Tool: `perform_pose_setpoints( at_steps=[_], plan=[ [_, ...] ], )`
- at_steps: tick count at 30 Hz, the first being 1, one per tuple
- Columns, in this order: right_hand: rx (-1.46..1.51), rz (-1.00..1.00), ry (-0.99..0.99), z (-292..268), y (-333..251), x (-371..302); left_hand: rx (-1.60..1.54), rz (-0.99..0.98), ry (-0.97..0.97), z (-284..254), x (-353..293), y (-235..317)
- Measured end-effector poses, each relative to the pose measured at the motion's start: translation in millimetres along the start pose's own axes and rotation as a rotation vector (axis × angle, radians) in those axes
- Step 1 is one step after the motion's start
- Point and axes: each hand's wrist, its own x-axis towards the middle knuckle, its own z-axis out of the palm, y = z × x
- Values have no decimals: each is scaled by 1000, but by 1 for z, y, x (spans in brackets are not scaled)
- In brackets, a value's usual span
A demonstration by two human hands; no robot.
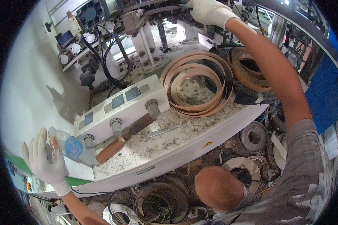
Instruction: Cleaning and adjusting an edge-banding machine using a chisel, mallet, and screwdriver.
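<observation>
White panels fill most of the view from 8 o'clock round to 11, the body of the machine (30, 97). Its long ledge (176, 144) curves through the centre, strewn with chips (142, 157), and I would expect that grit to let loose things slide. Toward 9 o'clock sits the control box (134, 110), whose grey knobs (116, 126) could, I think, be turned by a careless brush. Between 1 and 2 o'clock a tan strip coil (199, 113) rests in loose rings, with a tighter brown roll (237, 71) at 2 o'clock beside the right forearm (264, 52); if that arm dropped, it might snag them and spread the rings. My right grip (210, 13), gloved, reaches in at the dark metalwork (163, 10) at 1 o'clock; I cannot tell whether it clasps anything, and a pinch seems the worst hazard should parts shift. My left grip (45, 161), also gloved, is at 8 o'clock, fingers spread, apparently grasping nothing. Just beside it, on its 2 o'clock side, is the clear bottle (73, 146), standing or lying I cannot say; a nudge could push it against the brown-handled tool (112, 150). Smallest, a spanner (163, 131) lies near centre toward 6 o'clock, where a knock might skate it off.
</observation>
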Motion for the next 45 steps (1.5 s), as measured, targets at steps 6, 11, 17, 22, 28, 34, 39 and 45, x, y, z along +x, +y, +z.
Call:
perform_pose_setpoints(
  at_steps=[6,11,17,22,28,34,39,45],
  plan=[
    [52,34,-12,-1,-2,-7,-8,10,-22,1,0,-5],
    [71,-108,162,4,4,-22,-11,10,-30,2,-2,-7],
    [-106,17,-116,-20,-11,-6,-16,15,-29,3,-5,-9],
    [-298,-101,-133,-17,-8,18,0,20,-46,2,-6,-11],
    [-132,-198,254,-3,-13,-8,7,-9,-52,4,-8,-10],
    [-83,51,14,-8,-19,1,-10,38,-13,4,-7,-14],
    [47,-64,-4,-7,-1,3,-6,5,-13,3,-8,-12],
    [-11,-146,111,6,10,5,-28,16,-29,2,-4,-6]
  ],
)
